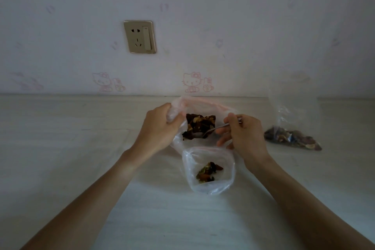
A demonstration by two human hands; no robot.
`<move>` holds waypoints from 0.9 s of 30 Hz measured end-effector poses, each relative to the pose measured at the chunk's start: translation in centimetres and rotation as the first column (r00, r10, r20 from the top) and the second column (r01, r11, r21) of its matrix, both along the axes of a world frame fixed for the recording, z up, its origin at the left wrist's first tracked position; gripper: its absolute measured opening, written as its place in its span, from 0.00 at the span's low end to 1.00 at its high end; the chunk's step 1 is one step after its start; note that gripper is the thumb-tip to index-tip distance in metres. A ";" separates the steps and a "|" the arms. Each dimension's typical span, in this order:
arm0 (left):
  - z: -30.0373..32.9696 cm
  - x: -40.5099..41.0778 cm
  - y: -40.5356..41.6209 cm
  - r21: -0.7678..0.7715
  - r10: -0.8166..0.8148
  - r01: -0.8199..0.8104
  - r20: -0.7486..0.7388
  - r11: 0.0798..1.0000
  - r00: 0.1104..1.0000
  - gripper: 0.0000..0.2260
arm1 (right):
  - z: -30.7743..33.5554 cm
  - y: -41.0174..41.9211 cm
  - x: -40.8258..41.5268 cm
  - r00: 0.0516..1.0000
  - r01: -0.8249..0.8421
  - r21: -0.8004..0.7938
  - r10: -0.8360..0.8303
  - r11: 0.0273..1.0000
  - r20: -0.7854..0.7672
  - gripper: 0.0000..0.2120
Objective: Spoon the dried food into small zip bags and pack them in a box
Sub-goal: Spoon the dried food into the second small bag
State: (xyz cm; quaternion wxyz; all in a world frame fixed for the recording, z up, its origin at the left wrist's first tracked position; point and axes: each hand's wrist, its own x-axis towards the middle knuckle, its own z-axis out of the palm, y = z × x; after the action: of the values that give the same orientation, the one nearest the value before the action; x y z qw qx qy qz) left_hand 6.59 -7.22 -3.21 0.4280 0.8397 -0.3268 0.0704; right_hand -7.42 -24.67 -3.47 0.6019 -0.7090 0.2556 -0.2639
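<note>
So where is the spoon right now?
In the head view, the spoon is in the right hand, its bowl dipping into the dried food inside the big bag the left hand holds open, just behind the small bag.

I can't see the spoon (211,130) bowl clearly; it sinks among the dried food (199,128) in the big bag (203,103). My right hand (246,136) covers its handle end. Both forearms run off the near edge.

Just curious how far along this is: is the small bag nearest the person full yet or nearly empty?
Nearly empty. The small bag stands open on the table, with only a little clump of dried food at its bottom.
</note>
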 end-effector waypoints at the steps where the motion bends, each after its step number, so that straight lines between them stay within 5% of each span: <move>1: -0.1 0.0 0.1 -0.013 -0.014 0.014 -0.008 1.000 1.000 0.18 | 0.0 0.1 0.0 1.000 -0.013 0.042 0.013 0.999 -0.004 0.13; 9: -0.1 -0.1 0.3 -0.019 -0.037 0.037 -0.025 0.999 0.999 0.18 | 0.2 0.0 0.0 0.983 -0.175 0.255 0.183 0.951 -0.006 0.14; 21: 1.6 0.1 1.5 0.151 0.063 -0.061 -0.008 0.987 0.998 0.30 | 1.1 -1.0 -1.0 0.995 -0.070 0.306 0.045 0.950 0.087 0.15; 27: 3.3 -3.0 3.3 0.082 0.190 -0.211 0.215 0.974 0.958 0.27 | 2.4 -1.2 -2.1 0.989 -0.110 0.267 0.079 0.957 0.125 0.15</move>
State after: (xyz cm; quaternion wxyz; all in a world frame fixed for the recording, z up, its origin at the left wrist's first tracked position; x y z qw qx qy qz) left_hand 3.63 -3.88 0.11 0.3383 0.8777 -0.2858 0.1829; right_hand -9.56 -25.84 -1.09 0.7195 -0.6145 0.2208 -0.2365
